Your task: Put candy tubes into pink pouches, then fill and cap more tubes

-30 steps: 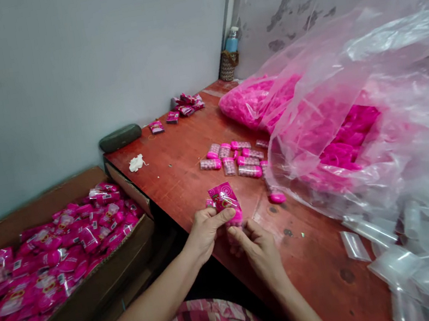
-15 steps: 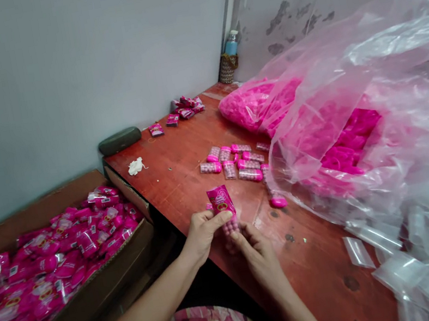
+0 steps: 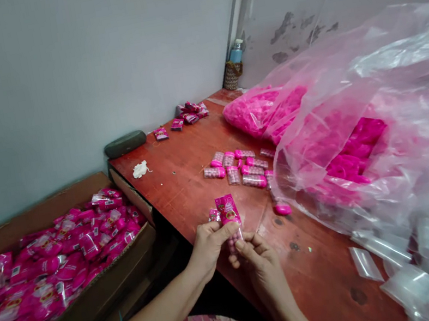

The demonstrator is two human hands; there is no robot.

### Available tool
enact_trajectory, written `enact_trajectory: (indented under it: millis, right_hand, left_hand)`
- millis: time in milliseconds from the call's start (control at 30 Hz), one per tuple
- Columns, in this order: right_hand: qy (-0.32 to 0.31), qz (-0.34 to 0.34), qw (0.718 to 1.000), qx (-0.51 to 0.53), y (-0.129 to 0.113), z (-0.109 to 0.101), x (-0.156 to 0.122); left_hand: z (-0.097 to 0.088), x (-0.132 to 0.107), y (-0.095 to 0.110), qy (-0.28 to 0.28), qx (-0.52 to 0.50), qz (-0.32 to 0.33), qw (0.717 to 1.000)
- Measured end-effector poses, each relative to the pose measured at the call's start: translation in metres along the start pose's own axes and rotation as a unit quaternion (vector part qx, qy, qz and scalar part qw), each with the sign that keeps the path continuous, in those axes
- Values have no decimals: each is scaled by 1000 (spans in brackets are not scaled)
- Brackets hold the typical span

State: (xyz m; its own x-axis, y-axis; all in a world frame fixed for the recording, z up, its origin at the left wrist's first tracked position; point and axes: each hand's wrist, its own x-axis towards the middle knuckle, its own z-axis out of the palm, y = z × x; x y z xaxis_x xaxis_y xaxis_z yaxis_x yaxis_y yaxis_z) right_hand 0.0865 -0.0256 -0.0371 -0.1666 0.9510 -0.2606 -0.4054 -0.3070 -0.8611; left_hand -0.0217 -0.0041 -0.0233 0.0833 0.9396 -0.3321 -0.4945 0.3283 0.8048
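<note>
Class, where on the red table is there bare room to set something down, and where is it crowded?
Largely bare table lies between the white scrap and the bead-filled tubes, and between the right hand and the clear sleeves, apart from specks and stains. Crowded: among those tubes, where the plastic bag bulges, and around the left hand and pink packet.

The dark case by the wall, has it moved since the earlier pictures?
No: the dark case keeps its place at the left corner of the red table; only the view shifted.
</note>
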Motion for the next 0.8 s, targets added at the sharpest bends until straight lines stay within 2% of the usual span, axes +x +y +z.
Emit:
enact_trajectory:
  millis: [67,167,267,367,533,600,667,733,800]
  right_hand:
    - [19,-10,1000,11,2,0,0]
    - [40,-35,999,-9,6,1,0]
    - [10,-35,999,-15,9,0,-2]
    - [-21,-24,999,-9,9,-1,-2]
    - [-10,-29,999,-16,5,6,1]
    - [-20,-27,999,-24,1,11,2]
    - [-18,-31,999,-39,-5,14,2]
    - [2,-34,997,-66,-13,11,2]
    - [20,-29,995,-96,-18,4,4]
  left_hand:
    - [-2,-2,-2,-30,6,-28,999]
    - [-6,-5,-3,-25,3,-38,999]
    - [-10,-6,-1,-2,-43,-28,999]
    - [-10,-9,-2,-3,-51,-23,998]
    - [-9,-18,-4,-4,-33,-9,999]
    - [-17,-24,3,27,-60,26,998]
    - [-33,-29,17,87,-97,94,987]
    - [-52,-32,32,166,-116,190,961]
    - [-67,-31,41,216,-68,254,940]
